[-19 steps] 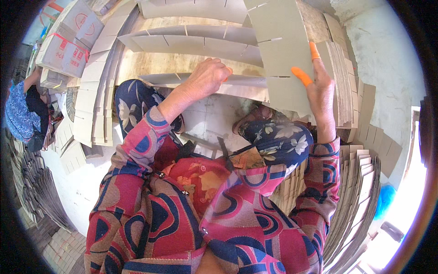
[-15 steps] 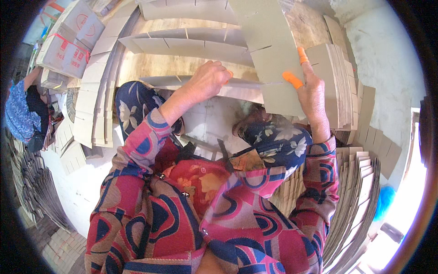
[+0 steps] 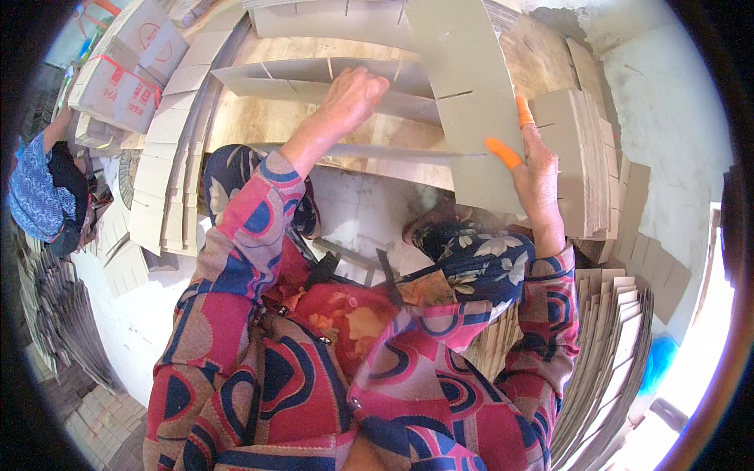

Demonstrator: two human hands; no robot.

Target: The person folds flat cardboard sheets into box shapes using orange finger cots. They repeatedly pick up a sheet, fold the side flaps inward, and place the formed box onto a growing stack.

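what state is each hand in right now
Left hand: closed at an upright cardboard strip; can't tell if gripping it.
Right hand: holding a slotted cardboard panel.

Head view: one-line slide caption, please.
Right hand holds a slotted cardboard strip across upright dividers, left hand at one of them.

My right hand (image 3: pixel 537 174) right of upper centre, on the cardboard panel (image 3: pixel 463 102), panel across right ends of the strips (image 3: pixel 361 20), strips on the wooden board (image 3: pixel 263 118), my left hand (image 3: pixel 355 94) upper centre, stack (image 3: pixel 565 157) right of the panel, boxes (image 3: pixel 118 88) upper left, a person (image 3: pixel 39 192) below them.
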